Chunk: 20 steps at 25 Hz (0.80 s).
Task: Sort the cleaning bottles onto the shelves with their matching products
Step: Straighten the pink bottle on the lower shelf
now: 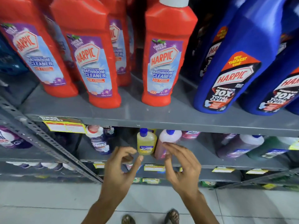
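A small yellow bottle (146, 143) with a blue cap stands on the second grey shelf (202, 152). Right beside it stands a pink bottle (168, 139), also blue-capped. My left hand (123, 167) hovers just below and left of the yellow bottle, fingers curled apart, holding nothing. My right hand (181, 165) is spread open, and its fingertips touch or nearly touch the pink bottle's front. On the upper shelf (145, 117) stand red Harpic bathroom cleaner bottles (163, 62) and blue Harpic bottles (233, 70).
A white Domex bottle (98, 139) stands left of the yellow one. Dark purple (239, 146) and green (271, 149) bottles lie further right. A perforated grey upright (48, 143) slants at the left. Price tags hang on the shelf edges. My sandalled feet (150, 217) stand on tiled floor.
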Each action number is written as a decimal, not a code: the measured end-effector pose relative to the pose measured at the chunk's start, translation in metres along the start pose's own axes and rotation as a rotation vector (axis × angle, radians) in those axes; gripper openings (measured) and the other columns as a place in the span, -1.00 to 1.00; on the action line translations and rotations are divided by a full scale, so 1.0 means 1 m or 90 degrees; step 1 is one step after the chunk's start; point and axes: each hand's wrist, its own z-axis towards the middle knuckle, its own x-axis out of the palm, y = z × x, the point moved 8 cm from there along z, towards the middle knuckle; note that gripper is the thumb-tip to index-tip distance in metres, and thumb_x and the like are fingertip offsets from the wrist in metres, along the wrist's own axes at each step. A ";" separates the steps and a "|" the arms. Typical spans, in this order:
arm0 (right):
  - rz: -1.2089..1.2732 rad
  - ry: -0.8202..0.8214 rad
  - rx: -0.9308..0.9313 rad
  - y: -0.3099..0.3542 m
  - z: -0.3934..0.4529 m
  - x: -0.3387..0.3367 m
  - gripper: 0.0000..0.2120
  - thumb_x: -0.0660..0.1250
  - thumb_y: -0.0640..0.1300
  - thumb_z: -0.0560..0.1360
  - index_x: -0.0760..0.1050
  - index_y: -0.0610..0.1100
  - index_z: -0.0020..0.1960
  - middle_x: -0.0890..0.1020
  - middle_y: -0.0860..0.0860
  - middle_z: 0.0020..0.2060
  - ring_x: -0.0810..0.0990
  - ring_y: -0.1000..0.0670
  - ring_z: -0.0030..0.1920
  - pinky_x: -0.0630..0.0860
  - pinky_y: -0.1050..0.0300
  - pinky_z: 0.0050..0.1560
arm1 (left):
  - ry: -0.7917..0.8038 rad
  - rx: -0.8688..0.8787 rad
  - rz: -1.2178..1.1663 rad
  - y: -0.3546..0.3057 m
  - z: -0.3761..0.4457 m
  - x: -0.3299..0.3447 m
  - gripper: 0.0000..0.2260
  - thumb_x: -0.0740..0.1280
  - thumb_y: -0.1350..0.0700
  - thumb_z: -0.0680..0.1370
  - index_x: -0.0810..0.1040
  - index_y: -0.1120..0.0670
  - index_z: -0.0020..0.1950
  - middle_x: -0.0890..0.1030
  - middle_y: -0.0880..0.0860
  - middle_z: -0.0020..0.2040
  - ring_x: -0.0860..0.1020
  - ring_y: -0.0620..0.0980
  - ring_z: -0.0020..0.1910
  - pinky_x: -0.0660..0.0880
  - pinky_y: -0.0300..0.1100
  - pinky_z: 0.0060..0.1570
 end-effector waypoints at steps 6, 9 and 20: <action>-0.133 0.155 0.296 -0.136 -0.043 -0.034 -0.66 0.40 -0.12 0.59 0.64 0.10 0.34 0.73 0.14 0.30 0.74 -0.02 0.24 0.73 -0.01 0.12 | 0.126 -0.077 0.114 0.020 0.008 0.117 -0.53 0.60 0.06 0.56 0.58 0.19 0.40 0.67 0.17 0.28 0.68 0.21 0.23 0.62 0.11 0.27; -0.159 0.240 0.350 -0.186 -0.064 -0.039 -0.62 0.43 -0.16 0.62 0.60 0.08 0.41 0.70 0.10 0.37 0.73 -0.10 0.29 0.74 -0.07 0.11 | 0.104 -0.156 0.120 0.024 0.015 0.148 -0.49 0.62 0.06 0.55 0.54 0.27 0.37 0.64 0.17 0.37 0.61 0.23 0.36 0.59 0.17 0.35; -0.226 0.454 0.321 -0.302 -0.109 -0.021 -0.36 0.10 0.08 0.71 0.14 -0.18 0.71 0.22 -0.11 0.72 0.18 -0.14 0.74 0.10 -0.13 0.77 | -0.077 -0.127 0.362 -0.002 0.021 0.151 -0.46 0.64 -0.12 0.47 0.60 0.12 0.33 0.76 0.19 0.17 0.73 0.39 -0.01 0.61 0.04 -0.12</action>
